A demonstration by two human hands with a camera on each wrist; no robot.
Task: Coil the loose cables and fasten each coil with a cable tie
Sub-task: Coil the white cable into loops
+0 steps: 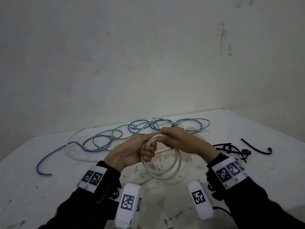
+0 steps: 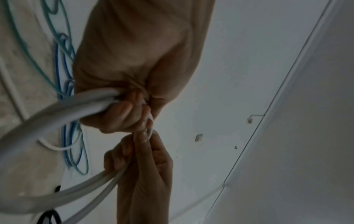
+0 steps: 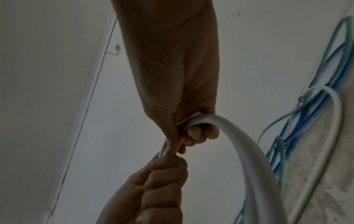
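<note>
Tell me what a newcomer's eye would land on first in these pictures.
First, the two hands meeting at the centre: the left hand and right hand both grip a thick white cable coil hanging in loops above the stained white table. Behind them sprawls a loose tangle of thin blue and green cables, and black plastic cable ties lie to the right.

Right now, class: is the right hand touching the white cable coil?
Touching. In the head view the right hand curls its fingers round the top of the white cable coil.
</note>
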